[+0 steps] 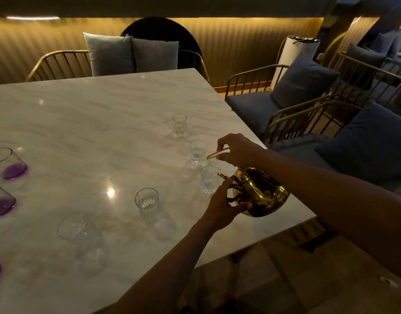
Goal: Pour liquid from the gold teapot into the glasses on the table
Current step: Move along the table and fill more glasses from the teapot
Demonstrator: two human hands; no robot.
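The gold teapot (261, 192) is tilted near the right edge of the marble table (93, 114), its spout against a clear glass (209, 180). My right hand (239, 149) grips the teapot's thin handle from above. My left hand (222, 203) steadies the pot's body from the left. Other clear glasses stand in a curved line: one just beyond the spout (198, 151), one farther back (179, 124), one nearer to me (147, 198) and one at the lower left (76, 225).
Three glasses with purple bottoms (8, 164) stand along the table's left edge. Gold wire chairs with grey cushions (303, 80) line the right side and back. The table's right edge runs just under the teapot.
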